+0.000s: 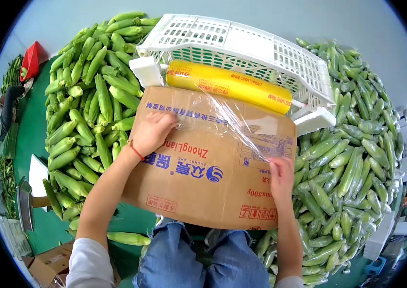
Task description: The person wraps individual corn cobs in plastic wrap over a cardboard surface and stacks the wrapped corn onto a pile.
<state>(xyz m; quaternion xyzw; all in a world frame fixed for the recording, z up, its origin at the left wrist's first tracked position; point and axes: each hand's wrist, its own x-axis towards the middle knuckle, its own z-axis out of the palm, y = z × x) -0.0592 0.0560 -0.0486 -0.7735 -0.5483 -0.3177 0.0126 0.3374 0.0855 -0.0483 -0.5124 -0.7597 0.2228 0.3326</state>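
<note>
A yellow roll of cling film (230, 86) lies across the far side of a cardboard box (198, 163) printed in blue and red. Clear film (203, 113) comes off the roll over the top of the box, bunched into a slanting strand toward the right. My left hand (154, 132), fingers curled together, is at the film's left edge, against the cardboard. Over the box's right side, my right hand (281, 175) is closed in a pinch on the film's right corner.
A white plastic crate (242, 41) stands tilted behind the roll, with white blocks at the roll's ends. Unwrapped corn (85, 110) is heaped at left, film-wrapped corn (342, 177) at right. An open carton (52, 261) sits low left. Another person (1, 110) is at far left.
</note>
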